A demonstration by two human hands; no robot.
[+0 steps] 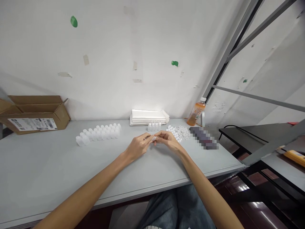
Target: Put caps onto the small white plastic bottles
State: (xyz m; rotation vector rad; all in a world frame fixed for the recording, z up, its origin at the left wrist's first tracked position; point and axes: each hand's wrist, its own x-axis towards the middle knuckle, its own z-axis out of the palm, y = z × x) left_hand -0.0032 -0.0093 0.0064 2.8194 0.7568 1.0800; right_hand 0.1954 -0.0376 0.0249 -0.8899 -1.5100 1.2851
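My left hand point(138, 145) and my right hand point(168, 139) meet over the middle of the grey table point(47, 165). Together their pinched fingers hold one small white plastic bottle point(153, 138). A pile of small white caps point(179, 131) lies just right of my right hand. A short row of small white bottles point(153, 126) stands just behind the hands. To the left, several more white bottles point(98, 133) stand packed in rows.
A stack of white sheets point(147, 117) lies against the wall. An orange drink bottle point(196, 112) stands at the back right, beside a blurred dark object point(204, 137). An open cardboard box point(33, 113) sits at the far left. A dark metal frame point(250, 149) stands right of the table.
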